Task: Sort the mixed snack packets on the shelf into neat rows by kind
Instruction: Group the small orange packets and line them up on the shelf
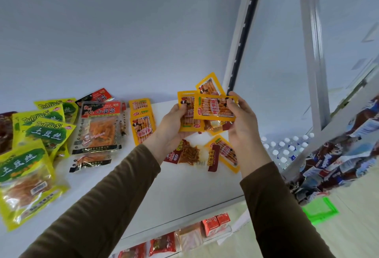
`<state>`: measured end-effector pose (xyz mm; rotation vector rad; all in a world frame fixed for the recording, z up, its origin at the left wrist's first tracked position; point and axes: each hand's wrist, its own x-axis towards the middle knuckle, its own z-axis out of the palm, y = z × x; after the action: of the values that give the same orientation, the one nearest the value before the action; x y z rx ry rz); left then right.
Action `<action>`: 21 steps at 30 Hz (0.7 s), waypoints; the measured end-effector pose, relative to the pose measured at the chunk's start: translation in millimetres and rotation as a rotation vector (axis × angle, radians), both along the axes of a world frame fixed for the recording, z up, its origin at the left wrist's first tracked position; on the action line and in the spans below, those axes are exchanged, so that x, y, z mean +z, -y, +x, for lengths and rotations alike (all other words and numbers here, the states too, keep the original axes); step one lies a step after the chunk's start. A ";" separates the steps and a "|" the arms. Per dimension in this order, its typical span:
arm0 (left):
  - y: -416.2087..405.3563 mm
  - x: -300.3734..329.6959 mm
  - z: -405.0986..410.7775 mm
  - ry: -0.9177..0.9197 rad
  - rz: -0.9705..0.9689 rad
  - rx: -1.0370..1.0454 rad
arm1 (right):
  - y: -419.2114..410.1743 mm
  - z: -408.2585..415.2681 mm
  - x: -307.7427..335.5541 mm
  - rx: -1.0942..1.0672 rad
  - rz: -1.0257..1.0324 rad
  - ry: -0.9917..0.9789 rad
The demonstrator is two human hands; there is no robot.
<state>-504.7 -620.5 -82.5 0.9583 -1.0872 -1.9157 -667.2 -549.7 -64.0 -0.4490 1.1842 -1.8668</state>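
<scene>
orange packets [213, 107] fanned between both hands, left [174, 126], right [242, 122]

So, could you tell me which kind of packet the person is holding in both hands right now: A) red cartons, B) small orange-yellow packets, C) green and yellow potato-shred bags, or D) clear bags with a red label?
B: the left hand and right hand together hold a fan of small orange-yellow packets above the shelf.
</scene>
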 end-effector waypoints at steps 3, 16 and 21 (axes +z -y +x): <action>-6.1 8.3 -5.9 -0.105 0.054 -0.016 | 5.2 13.5 -5.0 0.019 0.057 0.128; -11.3 -10.5 -4.6 0.044 -0.252 0.087 | 5.2 16.3 0.6 0.280 0.177 -0.133; -17.4 -6.9 -5.0 0.093 -0.370 -0.033 | 8.2 -0.8 17.5 0.399 0.311 -0.385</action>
<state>-509.7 -603.1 -89.3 0.8286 -1.4570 -1.6289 -668.0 -557.9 -46.5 -0.8255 1.4821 -1.2612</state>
